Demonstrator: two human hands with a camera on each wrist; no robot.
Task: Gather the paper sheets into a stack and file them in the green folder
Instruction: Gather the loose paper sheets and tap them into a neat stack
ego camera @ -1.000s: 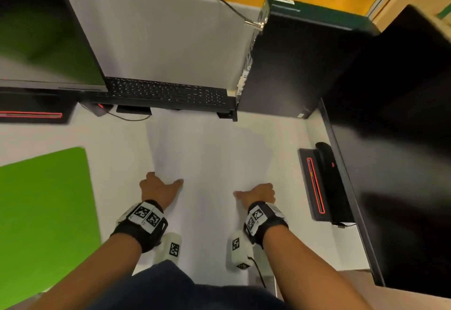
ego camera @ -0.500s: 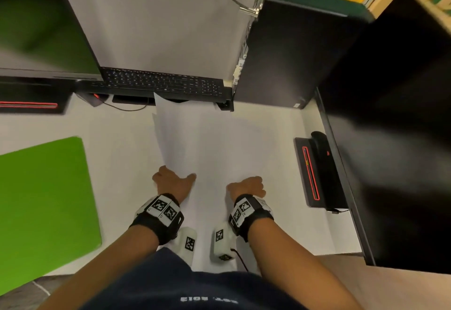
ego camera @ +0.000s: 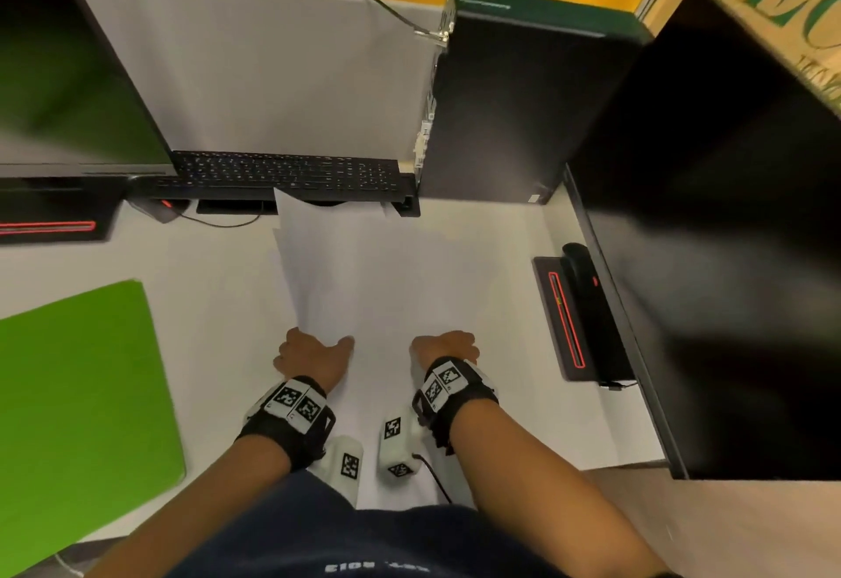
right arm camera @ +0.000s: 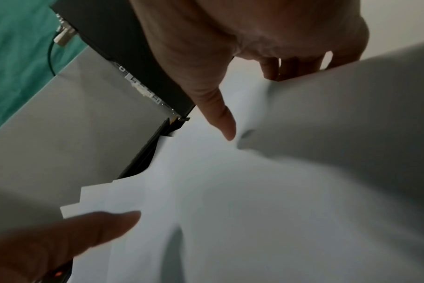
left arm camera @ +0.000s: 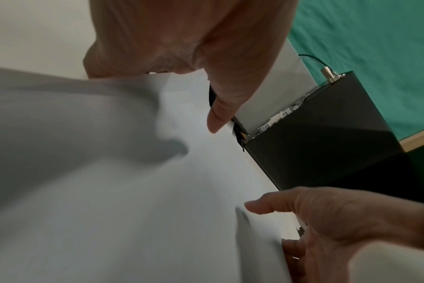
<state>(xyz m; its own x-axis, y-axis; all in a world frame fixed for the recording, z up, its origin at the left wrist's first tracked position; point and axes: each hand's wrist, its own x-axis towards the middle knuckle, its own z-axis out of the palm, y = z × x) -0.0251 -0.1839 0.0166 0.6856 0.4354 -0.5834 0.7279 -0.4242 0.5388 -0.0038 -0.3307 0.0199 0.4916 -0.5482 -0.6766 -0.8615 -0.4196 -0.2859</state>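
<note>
The paper sheets [ego camera: 377, 277] are held up over the middle of the white table [ego camera: 214, 286], fanned unevenly — their far corners reach the front edge of the black keyboard [ego camera: 286, 170], and in the right wrist view several offset corners show that the edges are not squared. The left hand [ego camera: 314, 354] grips the near left edge, thumb on top and fingers curled beneath; the right hand [ego camera: 448, 347] grips the near right edge the same way, its fingers folded under the paper. The green folder [ego camera: 77, 400] lies closed and flat on the table well to the left of the sheets — apart from both hands. Behind the keyboard stands a dark monitor [ego camera: 68, 76]; a black computer tower [ego camera: 514, 108] rises at the right, with a second black monitor [ego camera: 728, 236] nearer on that side.
</note>
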